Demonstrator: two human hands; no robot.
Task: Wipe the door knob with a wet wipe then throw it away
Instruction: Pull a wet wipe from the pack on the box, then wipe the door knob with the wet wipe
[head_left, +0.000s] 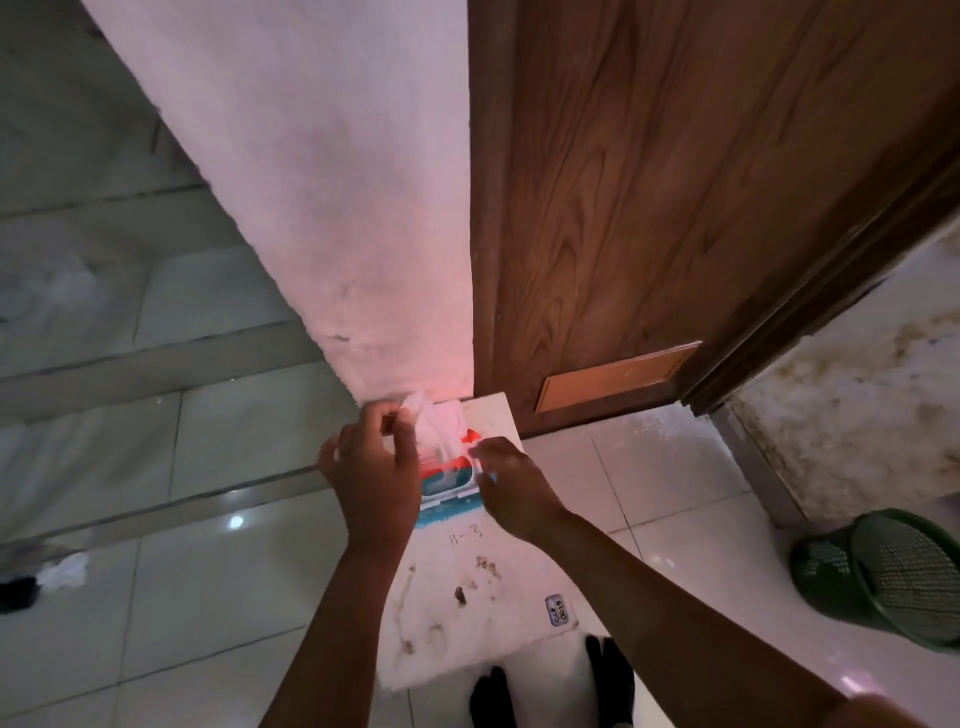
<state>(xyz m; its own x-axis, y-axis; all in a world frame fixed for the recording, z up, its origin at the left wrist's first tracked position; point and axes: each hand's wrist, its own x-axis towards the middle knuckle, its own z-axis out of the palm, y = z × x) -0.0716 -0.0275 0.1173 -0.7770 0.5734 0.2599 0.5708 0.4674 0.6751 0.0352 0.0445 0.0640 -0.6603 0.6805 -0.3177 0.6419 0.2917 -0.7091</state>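
Left fingers (397, 415) pinch a crumpled white wet wipe (431, 423); right fingers (480, 451) press the pack (449, 480)

Left hand (371, 467) pinches a wet wipe (434, 428) above the pack (449, 480)

Both forearms are bare from wrist to the bottom edge of the view, with no sleeve, watch, ring or band showing on either. The left hand (371, 480) and the right hand (511, 486) are bare too, without gloves. At six o'clock in the view, two dark, black-looking feet (553, 686) show on the floor; whether they are in socks or shoes cannot be told.
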